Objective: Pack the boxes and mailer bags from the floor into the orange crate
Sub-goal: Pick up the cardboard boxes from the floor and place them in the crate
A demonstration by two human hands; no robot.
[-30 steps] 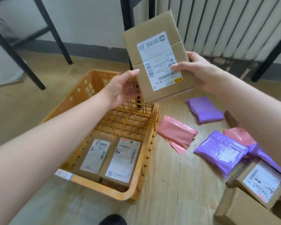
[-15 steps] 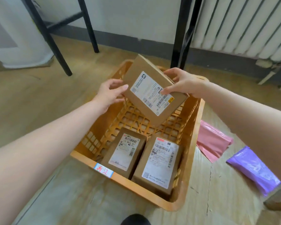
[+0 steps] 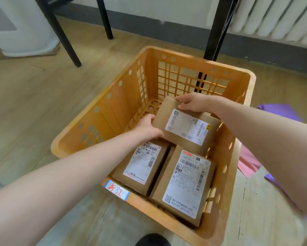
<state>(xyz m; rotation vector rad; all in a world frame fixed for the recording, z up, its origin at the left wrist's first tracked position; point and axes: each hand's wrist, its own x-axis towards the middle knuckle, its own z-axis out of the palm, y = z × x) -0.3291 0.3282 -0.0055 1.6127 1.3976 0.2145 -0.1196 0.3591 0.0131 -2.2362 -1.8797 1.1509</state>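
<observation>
The left hand (image 3: 148, 128) grips the stiff, probably light cardboard box (image 3: 185, 129) at its 9 o'clock edge, the right hand (image 3: 191, 103) at 12 o'clock, inside the orange crate (image 3: 113, 105).

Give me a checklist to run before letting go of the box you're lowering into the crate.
1. Held box is below the rim of the orange crate: ok.
2. Grip is secure: the left hand holds its left edge and the right hand holds its far edge: ok.
3. Held box sits flat on the crate floor: cannot tell, its underside is hidden.
4. Held box is clear of the two packed boxes: cannot tell, its near edge meets their far ends.
5. Packed boxes lie flat, labels up, side by side: ok.
6. All bags are packed: not ok. A purple mailer bag and a pink mailer bag lie outside the crate.
</observation>
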